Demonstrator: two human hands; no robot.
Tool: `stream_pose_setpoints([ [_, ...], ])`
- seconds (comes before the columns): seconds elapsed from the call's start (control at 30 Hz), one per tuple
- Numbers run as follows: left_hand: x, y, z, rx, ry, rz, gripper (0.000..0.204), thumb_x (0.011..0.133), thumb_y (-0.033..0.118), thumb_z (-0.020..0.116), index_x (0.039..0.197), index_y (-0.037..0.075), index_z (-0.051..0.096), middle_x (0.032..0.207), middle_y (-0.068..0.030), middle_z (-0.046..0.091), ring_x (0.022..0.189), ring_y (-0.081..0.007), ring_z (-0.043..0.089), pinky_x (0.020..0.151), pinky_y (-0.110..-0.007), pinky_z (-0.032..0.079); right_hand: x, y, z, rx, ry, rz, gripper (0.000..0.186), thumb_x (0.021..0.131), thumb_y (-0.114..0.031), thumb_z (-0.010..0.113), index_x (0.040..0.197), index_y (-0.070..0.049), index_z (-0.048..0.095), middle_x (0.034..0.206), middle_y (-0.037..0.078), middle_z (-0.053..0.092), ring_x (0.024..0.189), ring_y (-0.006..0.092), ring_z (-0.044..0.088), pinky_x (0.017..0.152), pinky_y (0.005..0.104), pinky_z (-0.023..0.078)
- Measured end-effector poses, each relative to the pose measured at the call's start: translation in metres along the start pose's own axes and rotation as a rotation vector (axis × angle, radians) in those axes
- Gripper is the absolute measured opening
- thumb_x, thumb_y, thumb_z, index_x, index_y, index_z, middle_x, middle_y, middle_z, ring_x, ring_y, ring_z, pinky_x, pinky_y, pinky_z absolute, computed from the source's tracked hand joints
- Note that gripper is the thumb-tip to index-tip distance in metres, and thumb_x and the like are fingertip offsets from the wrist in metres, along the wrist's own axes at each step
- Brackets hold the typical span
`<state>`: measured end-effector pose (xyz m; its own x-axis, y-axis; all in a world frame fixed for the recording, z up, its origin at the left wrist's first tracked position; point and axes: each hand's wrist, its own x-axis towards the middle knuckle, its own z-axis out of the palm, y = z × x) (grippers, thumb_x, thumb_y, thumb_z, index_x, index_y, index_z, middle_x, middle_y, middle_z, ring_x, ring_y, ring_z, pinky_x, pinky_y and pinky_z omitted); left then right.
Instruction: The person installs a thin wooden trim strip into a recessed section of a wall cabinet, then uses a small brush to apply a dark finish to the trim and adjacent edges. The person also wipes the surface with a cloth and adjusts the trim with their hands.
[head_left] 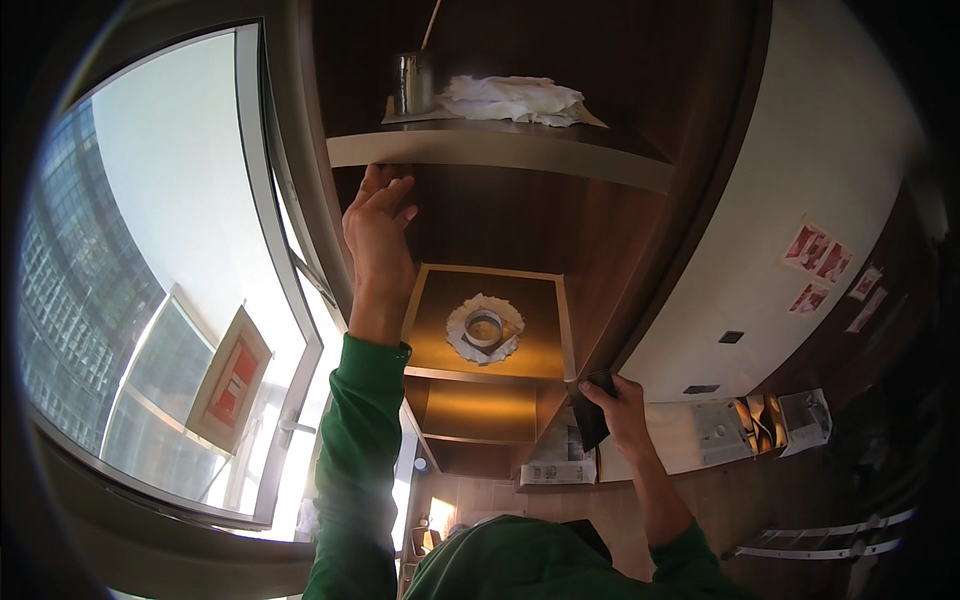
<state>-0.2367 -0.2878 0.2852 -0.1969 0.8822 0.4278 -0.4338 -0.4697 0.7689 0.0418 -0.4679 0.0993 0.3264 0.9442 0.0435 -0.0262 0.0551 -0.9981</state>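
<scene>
My left hand [380, 215] is raised to the left end of an upper shelf [490, 150]. Its fingers are loosely bent and apart, the tips at or just under the shelf's pale front edge; I see nothing held in them. Lower down at the right, my right hand [622, 410] is closed around a black flat object [590, 425] beside the cabinet's right side panel; its exact kind is unclear. On the shelf below my left hand, a round tape-like ring [484, 327] sits on a crumpled white paper or cloth [510, 345].
Above, the upper shelf bears a shiny metal cup [413, 85] with a thin stick and a white cloth bundle [515, 98]. An open window sash [250, 300] stands at the left. Boxes [560, 470] lie low at the right, near a metal ladder [820, 545].
</scene>
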Motion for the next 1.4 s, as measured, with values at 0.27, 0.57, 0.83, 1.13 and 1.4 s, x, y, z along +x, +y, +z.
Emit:
stream_pose_setpoints([
  [0.27, -0.03, 0.0, 0.043, -0.171, -0.095, -0.111, 0.059, 0.1, 0.012, 0.053, 0.153, -0.006, 0.036, 0.153, -0.0158, 0.046, 0.129, -0.0241, 0.055, 0.094, -0.036, 0.044, 0.005, -0.008, 0.027, 0.148, -0.091, 0.071, 0.019, 0.092, -0.014, 0.076, 0.104, 0.001, 0.075, 0.088, 0.003, 0.073, 0.073, 0.0077, 0.066, 0.066, 0.0237, 0.053],
  [0.57, -0.046, -0.012, 0.067, -0.179, -0.167, -0.16, 0.055, 0.101, 0.011, 0.05, 0.152, -0.005, 0.038, 0.151, -0.0145, 0.047, 0.128, -0.0248, 0.055, 0.093, -0.037, 0.045, 0.01, 0.001, 0.026, 0.233, -0.13, 0.145, 0.023, 0.093, -0.013, 0.074, 0.11, 0.002, 0.074, 0.097, 0.005, 0.074, 0.081, 0.0091, 0.067, 0.073, 0.0242, 0.053],
  [0.83, -0.089, -0.054, 0.059, 0.147, -0.439, -0.2, 0.046, 0.102, 0.019, 0.055, 0.14, -0.007, 0.055, 0.131, -0.0162, 0.065, 0.111, -0.0248, 0.066, 0.093, -0.036, 0.048, 0.029, -0.029, 0.022, 0.454, -0.09, 0.05, 0.025, 0.096, -0.014, 0.071, 0.115, 0.001, 0.072, 0.099, 0.005, 0.074, 0.084, 0.0097, 0.067, 0.075, 0.0253, 0.053],
  [1.13, -0.157, -0.082, -0.034, 0.441, -0.25, -0.471, 0.029, 0.1, 0.018, 0.065, 0.112, -0.007, 0.073, 0.101, -0.0071, 0.074, 0.094, -0.0113, 0.064, 0.09, -0.025, 0.048, 0.022, -0.006, 0.09, 0.366, -0.32, -0.039, 0.024, 0.099, -0.02, 0.069, 0.107, 0.002, 0.072, 0.089, 0.004, 0.073, 0.079, 0.0085, 0.067, 0.07, 0.0267, 0.054],
  [1.4, -0.164, -0.063, -0.074, 0.459, -0.247, -0.818, 0.038, 0.101, 0.022, 0.063, 0.126, -0.007, 0.064, 0.112, -0.0177, 0.072, 0.105, -0.03, 0.071, 0.096, -0.041, 0.057, -0.01, 0.066, 0.134, 0.118, -0.388, -0.199, 0.023, 0.096, -0.024, 0.071, 0.101, -0.002, 0.074, 0.078, 0.016, 0.072, 0.073, 0.0241, 0.073, 0.07, 0.0352, 0.056],
])
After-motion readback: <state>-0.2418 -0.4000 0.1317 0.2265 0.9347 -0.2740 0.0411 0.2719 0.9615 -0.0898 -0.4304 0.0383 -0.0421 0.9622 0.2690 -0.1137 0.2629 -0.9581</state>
